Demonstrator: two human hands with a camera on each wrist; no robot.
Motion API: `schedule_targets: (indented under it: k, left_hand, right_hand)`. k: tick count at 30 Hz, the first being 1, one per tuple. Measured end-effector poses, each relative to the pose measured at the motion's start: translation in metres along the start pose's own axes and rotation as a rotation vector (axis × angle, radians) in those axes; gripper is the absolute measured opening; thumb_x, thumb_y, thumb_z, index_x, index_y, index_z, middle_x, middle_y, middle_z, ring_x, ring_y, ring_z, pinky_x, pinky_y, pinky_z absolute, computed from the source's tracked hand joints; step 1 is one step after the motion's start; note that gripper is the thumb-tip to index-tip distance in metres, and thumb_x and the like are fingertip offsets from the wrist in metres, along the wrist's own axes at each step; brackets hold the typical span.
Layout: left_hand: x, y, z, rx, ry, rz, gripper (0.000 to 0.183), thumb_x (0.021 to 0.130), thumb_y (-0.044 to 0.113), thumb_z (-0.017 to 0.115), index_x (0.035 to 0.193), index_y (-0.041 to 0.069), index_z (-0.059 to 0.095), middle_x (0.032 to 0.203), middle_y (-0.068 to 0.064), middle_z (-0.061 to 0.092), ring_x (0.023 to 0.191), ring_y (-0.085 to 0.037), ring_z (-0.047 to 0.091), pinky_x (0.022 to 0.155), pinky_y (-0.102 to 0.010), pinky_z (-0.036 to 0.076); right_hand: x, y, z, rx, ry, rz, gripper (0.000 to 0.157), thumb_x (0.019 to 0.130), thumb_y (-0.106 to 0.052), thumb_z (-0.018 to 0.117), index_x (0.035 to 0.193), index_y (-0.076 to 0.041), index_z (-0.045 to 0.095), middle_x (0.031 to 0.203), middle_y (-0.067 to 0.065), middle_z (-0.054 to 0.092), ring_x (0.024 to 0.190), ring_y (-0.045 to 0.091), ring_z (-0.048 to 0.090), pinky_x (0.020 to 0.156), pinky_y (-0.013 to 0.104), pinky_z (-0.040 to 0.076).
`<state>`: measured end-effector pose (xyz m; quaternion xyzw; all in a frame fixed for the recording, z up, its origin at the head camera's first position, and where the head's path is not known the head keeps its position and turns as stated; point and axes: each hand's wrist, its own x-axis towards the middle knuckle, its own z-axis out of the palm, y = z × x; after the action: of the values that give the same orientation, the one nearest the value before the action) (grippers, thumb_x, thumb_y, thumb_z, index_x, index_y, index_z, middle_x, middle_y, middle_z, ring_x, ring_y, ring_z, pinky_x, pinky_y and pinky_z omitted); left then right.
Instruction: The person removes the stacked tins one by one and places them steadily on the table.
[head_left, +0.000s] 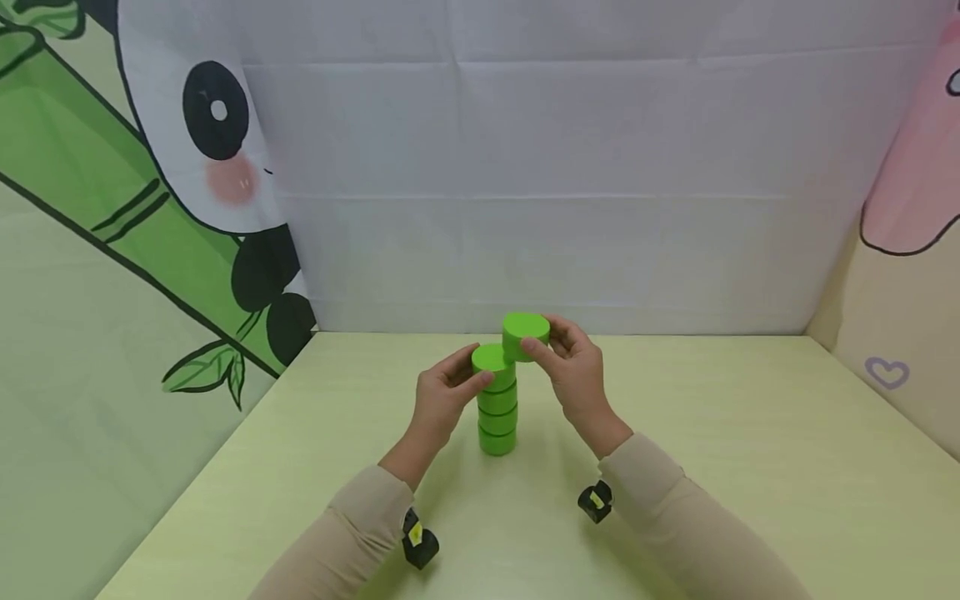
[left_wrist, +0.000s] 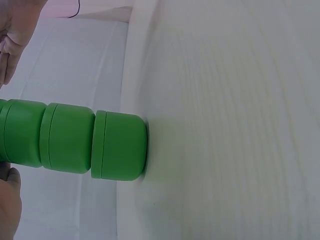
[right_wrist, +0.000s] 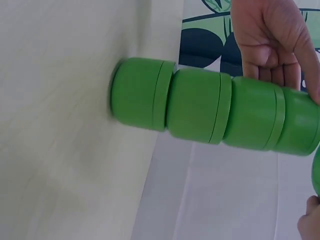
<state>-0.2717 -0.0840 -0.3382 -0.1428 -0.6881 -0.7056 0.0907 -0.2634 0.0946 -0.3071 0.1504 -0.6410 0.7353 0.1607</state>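
Observation:
Several green round lidded containers (head_left: pixel 498 423) stand in one upright column on the table, their lid seams plain in the right wrist view. My left hand (head_left: pixel 438 404) holds the top container (head_left: pixel 492 358) of the column, thumb on its near side and fingers behind. Another green container (head_left: pixel 523 330) is in my right hand (head_left: pixel 579 375), pinched between thumb and fingers. It sits slightly higher than the column's top and to its right, overlapping its edge in the head view. The right wrist view catches only a sliver of this held container (right_wrist: pixel 316 172).
The pale yellow table (head_left: pixel 712 433) reaches back to a white cloth backdrop (head_left: pixel 570 167). A panda and bamboo picture (head_left: pixel 172 233) covers the left wall. Black wrist cameras sit under both beige sleeves (head_left: pixel 345 533).

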Motion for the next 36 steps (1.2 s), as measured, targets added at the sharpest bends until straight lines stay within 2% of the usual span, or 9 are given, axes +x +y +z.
schedule_targets:
  k: [11, 21, 28, 31, 36]
  left_hand:
    - [-0.001, -0.001, -0.002, -0.014, 0.004, 0.001, 0.046, 0.081, 0.005, 0.07, 0.125, 0.003, 0.057, 0.121, -0.016, 0.061, 0.109, -0.022, 0.059, 0.089, -0.028, 0.05]
    - [0.0, -0.001, -0.001, -0.01, -0.004, 0.001, 0.046, 0.081, 0.006, 0.07, 0.125, 0.004, 0.057, 0.121, -0.015, 0.061, 0.108, -0.021, 0.06, 0.088, -0.027, 0.051]
    - [0.001, -0.001, -0.001, 0.016, -0.012, 0.001, 0.047, 0.082, 0.008, 0.07, 0.126, 0.004, 0.056, 0.123, -0.015, 0.06, 0.112, -0.023, 0.058, 0.091, -0.029, 0.05]
    - [0.001, -0.002, -0.002, 0.024, -0.014, 0.002, 0.049, 0.081, 0.009, 0.071, 0.127, 0.004, 0.056, 0.124, -0.014, 0.059, 0.113, -0.024, 0.058, 0.091, -0.03, 0.05]
    - [0.001, -0.001, -0.001, 0.02, -0.008, 0.002, 0.048, 0.081, 0.009, 0.071, 0.126, 0.004, 0.056, 0.123, -0.014, 0.06, 0.112, -0.023, 0.058, 0.091, -0.029, 0.05]
  right_hand:
    - [-0.012, 0.011, -0.027, -0.02, -0.006, 0.072, 0.039, 0.086, -0.006, 0.065, 0.121, 0.003, 0.05, 0.117, 0.014, 0.056, 0.1, 0.004, 0.061, 0.086, 0.021, 0.051]
    - [-0.019, 0.02, -0.039, -0.119, -0.01, 0.142, 0.042, 0.085, -0.008, 0.066, 0.123, 0.002, 0.049, 0.121, 0.017, 0.056, 0.099, 0.003, 0.06, 0.085, 0.019, 0.051]
    - [-0.026, 0.03, -0.048, -0.112, -0.02, 0.188, 0.045, 0.086, -0.013, 0.066, 0.124, 0.001, 0.047, 0.123, 0.015, 0.054, 0.102, 0.003, 0.059, 0.087, 0.019, 0.049]
    - [-0.026, 0.033, -0.054, -0.112, -0.061, 0.185, 0.046, 0.087, -0.015, 0.066, 0.125, 0.003, 0.047, 0.12, 0.013, 0.055, 0.1, 0.003, 0.06, 0.086, 0.018, 0.05]
    - [-0.025, 0.037, -0.066, -0.118, -0.195, 0.189, 0.047, 0.088, -0.015, 0.064, 0.125, 0.006, 0.046, 0.109, 0.005, 0.058, 0.096, 0.004, 0.061, 0.085, 0.018, 0.05]
